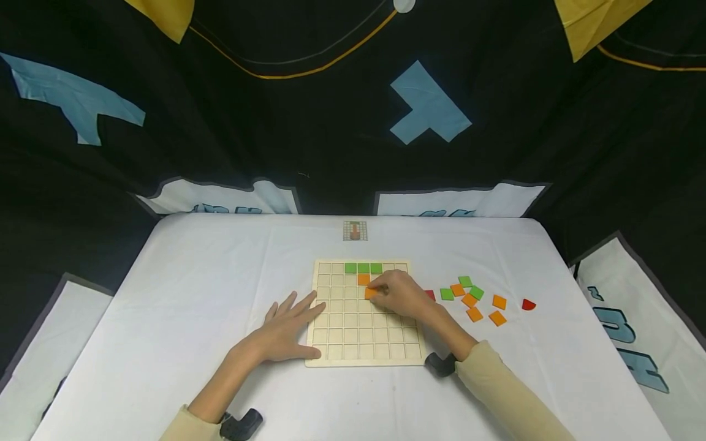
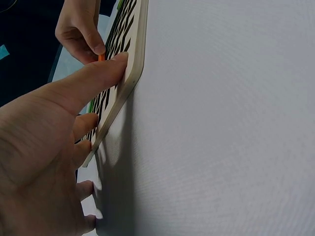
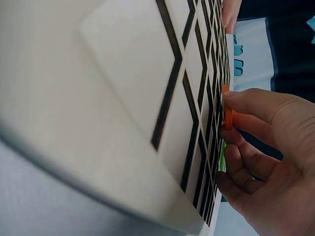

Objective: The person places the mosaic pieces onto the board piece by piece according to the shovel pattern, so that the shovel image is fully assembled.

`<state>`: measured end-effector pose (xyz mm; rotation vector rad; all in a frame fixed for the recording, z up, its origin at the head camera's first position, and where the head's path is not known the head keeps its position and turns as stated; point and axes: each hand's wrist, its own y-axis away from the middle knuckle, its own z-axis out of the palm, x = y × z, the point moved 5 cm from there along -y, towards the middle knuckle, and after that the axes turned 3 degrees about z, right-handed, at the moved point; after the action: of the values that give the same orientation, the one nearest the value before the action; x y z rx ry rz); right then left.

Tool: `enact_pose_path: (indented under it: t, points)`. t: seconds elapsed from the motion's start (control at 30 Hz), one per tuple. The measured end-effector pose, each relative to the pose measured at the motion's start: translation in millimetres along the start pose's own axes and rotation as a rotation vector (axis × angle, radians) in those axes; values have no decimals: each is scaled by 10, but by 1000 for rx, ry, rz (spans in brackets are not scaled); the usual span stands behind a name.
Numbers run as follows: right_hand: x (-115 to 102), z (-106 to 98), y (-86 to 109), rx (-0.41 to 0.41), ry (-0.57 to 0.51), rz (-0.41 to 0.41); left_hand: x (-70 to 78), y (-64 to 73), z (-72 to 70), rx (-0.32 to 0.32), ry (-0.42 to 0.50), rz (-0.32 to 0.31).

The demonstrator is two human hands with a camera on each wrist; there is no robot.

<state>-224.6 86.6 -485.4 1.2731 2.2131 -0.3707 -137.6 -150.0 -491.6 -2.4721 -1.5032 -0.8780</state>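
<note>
A pale wooden grid board [image 1: 358, 337] lies on the white table. Three green square tiles [image 1: 363, 268] sit side by side in its far row, and one orange tile [image 1: 363, 279] is in the cell below the middle one. My right hand [image 1: 399, 295] pinches another orange square tile [image 3: 227, 108] between thumb and fingers, over the grid just below that one. Spread along the board's left edge, my left hand [image 1: 287, 331] rests with its thumb and fingertips on the rim; in the left wrist view the thumb [image 2: 106, 73] presses the corner area.
Right of the board lie several loose orange tiles [image 1: 499, 302] and green tiles [image 1: 447, 294], plus a red rounded piece [image 1: 528, 304]. Another red piece [image 1: 429, 295] shows beside my right hand. A small printed grid picture [image 1: 355, 231] lies beyond the board.
</note>
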Motion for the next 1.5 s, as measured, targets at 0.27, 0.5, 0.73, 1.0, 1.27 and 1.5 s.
enact_pose_path:
  t: [0.27,0.5,0.73,1.0,1.27,1.5]
  points:
    - [-62,21,-39,4,-2,-34,-2,6,3,0,-6,5]
    - [-88,29,-72,12,13,-45,2,5,2,2,-6,6]
    - [-94,46,-84,30,27,-63,-5,4,6,1,-9,5]
    - [-95,48,-84,35,12,-30,-12,-1,14,1,-6,3]
    - [-77,55,-79,22,11,-10,-1,-4,6,-1,-15,2]
    - [-28,-4,-72,24,-5,0,-3,-3,4,-3,-21,1]
